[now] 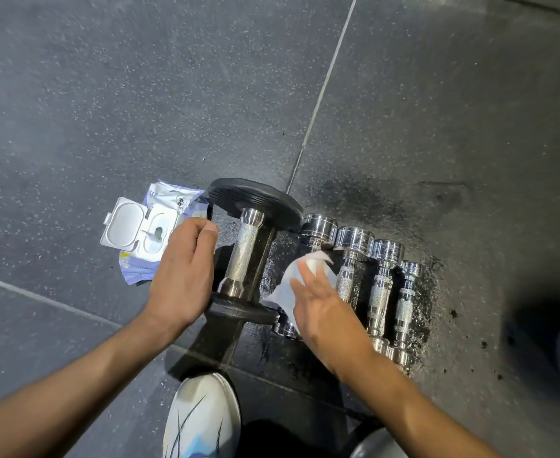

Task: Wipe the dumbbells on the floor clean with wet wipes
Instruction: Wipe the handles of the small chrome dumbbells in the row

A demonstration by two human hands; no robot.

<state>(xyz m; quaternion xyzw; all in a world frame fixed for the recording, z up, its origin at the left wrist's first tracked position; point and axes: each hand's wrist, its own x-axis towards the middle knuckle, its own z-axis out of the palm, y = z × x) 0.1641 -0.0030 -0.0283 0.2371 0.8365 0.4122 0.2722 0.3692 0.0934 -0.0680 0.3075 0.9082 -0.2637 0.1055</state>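
A large dumbbell (pixel 244 252) with black plates and a knurled steel handle lies on the dark rubber floor. To its right, several small chrome dumbbells (pixel 382 282) lie side by side. My right hand (pixel 321 309) presses a white wet wipe (pixel 292 285) with straight fingers onto the leftmost chrome dumbbell, most of which is hidden under it. My left hand (pixel 181 276) hovers with loosely curled fingers just left of the big dumbbell's handle and holds nothing. The wet wipes pack (pixel 146 233) lies to the left with its lid flipped open.
My white shoe (pixel 202 418) stands just below the big dumbbell. The floor (pixel 450 226) around the chrome dumbbells looks wet, with dark crumbs scattered on it. Pale seam lines cross the floor tiles.
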